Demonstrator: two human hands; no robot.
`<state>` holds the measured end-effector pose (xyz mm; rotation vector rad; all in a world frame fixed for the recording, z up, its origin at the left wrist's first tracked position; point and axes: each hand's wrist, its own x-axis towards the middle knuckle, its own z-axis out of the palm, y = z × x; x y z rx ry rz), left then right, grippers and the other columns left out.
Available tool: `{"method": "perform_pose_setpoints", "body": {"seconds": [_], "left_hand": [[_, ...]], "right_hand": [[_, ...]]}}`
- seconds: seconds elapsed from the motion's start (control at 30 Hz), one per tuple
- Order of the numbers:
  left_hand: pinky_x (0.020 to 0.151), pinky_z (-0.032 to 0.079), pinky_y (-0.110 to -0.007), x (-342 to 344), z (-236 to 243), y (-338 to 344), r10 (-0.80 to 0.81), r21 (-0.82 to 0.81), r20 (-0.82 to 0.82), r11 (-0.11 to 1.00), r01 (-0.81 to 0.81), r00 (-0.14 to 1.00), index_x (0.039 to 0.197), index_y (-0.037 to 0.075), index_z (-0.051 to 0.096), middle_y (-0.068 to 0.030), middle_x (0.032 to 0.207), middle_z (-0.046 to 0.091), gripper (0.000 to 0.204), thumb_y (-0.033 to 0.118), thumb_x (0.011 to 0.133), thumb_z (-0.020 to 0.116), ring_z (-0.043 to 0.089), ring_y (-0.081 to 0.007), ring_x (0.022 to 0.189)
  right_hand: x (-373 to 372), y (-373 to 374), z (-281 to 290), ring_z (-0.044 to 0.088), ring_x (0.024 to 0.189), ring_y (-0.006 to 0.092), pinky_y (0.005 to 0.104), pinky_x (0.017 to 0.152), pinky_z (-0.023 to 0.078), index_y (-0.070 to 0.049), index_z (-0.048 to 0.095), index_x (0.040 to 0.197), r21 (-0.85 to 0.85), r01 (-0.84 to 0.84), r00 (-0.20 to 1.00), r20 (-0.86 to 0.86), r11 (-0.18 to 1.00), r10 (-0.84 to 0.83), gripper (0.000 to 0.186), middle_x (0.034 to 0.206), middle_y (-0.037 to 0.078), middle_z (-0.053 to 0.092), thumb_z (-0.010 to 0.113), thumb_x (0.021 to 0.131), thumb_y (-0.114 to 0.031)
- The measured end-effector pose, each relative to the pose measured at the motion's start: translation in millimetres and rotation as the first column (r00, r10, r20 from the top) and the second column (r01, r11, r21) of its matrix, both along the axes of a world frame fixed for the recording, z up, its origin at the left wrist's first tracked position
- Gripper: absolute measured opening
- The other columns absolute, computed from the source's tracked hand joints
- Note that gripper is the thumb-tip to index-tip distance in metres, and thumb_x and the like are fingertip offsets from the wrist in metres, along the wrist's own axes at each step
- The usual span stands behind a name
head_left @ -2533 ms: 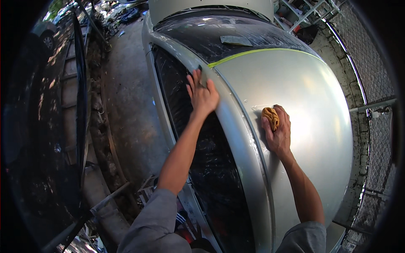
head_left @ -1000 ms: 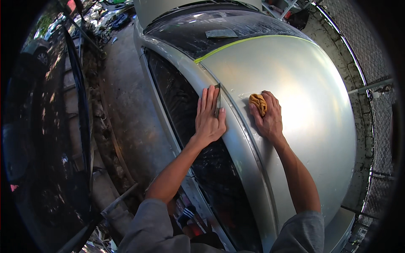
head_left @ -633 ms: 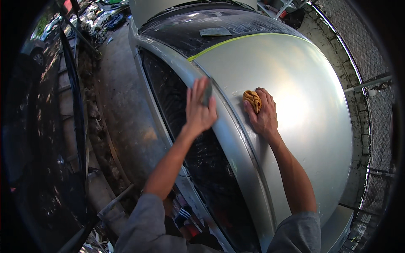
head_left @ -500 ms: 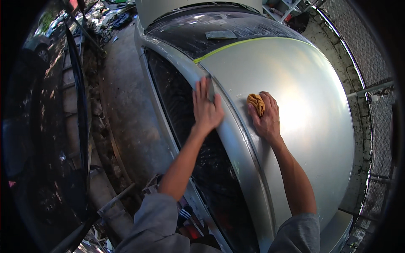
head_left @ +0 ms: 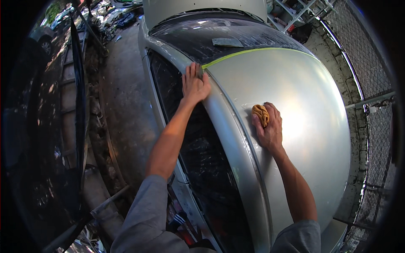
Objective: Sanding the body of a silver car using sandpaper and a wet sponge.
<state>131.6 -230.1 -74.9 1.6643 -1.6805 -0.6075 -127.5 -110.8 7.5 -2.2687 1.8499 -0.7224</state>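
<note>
My left hand (head_left: 195,86) presses a thin dark grey sheet or pad (head_left: 200,71) flat against the silver side rail (head_left: 226,122) of a car roof, beside the end of yellow-green tape (head_left: 249,51). Its fingers lie over the pad. My right hand (head_left: 271,126) grips a bunched mustard-brown cloth (head_left: 260,114) on the silver roof panel (head_left: 308,105), right of the seam. Beyond the tape, a grey rectangular piece (head_left: 227,42) lies on the dusty dark windshield (head_left: 190,33). Dark sheeting (head_left: 211,177) covers the side window under my left forearm.
A concrete strip (head_left: 122,105) runs along the car's left, beside a frame with black plastic (head_left: 78,109) and debris (head_left: 122,21) at top left. A parked vehicle (head_left: 44,40) is beyond. A chain-link fence (head_left: 375,76), low block wall (head_left: 358,147) and metal rack (head_left: 291,17) stand on the right.
My left hand has slid up along the roof rail to the tape's end. My right hand keeps its grip on the cloth at much the same place on the roof.
</note>
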Motion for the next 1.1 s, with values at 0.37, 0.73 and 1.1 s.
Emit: {"method": "perform_pose_setpoints", "body": {"seconds": [0.37, 0.73, 1.1], "left_hand": [[0.121, 0.010, -0.054, -50.6, -15.6, 71.3, 0.016, -0.119, -0.028, 0.993, -0.019, 0.999, 0.152, -0.003, 0.027, -0.0218, 0.161, 0.018, 0.064, 0.036, 0.101, 0.029, 0.014, -0.0383, 0.150], [0.121, -0.001, -0.053, -12.2, -17.4, 37.3, 0.122, 0.017, -0.237, 0.992, -0.122, 0.964, 0.156, -0.001, 0.013, -0.0244, 0.163, 0.008, 0.073, 0.044, 0.101, 0.028, 0.003, -0.0407, 0.151], [0.121, 0.001, -0.053, -65.9, -9.5, 84.1, 0.219, 0.082, -0.321, 0.976, -0.204, 0.921, 0.156, -0.002, 0.012, -0.0254, 0.163, 0.005, 0.072, 0.043, 0.102, 0.027, 0.003, -0.0412, 0.151]], "right_hand": [[-8.1, 4.2, -2.8, 0.049, 0.124, 0.0355, 0.0463, 0.107, 0.036, 0.002, 0.055, 0.125, 0.029, 0.021, 0.999, -0.041, 0.999, -0.020, 0.049, 0.133, 0.020, 0.052, 0.064, 0.092, -0.033], [-0.9, 2.0, -5.0, 0.048, 0.125, 0.0367, 0.0471, 0.107, 0.036, 0.004, 0.054, 0.126, 0.032, 0.024, 0.999, -0.038, 0.999, -0.023, 0.051, 0.134, 0.021, 0.052, 0.063, 0.093, -0.034], [-10.4, 5.9, -7.6, 0.049, 0.125, 0.0369, 0.0467, 0.107, 0.036, 0.002, 0.056, 0.125, 0.027, 0.041, 0.998, -0.038, 0.999, -0.040, 0.048, 0.133, 0.021, 0.053, 0.062, 0.094, -0.034]]}}
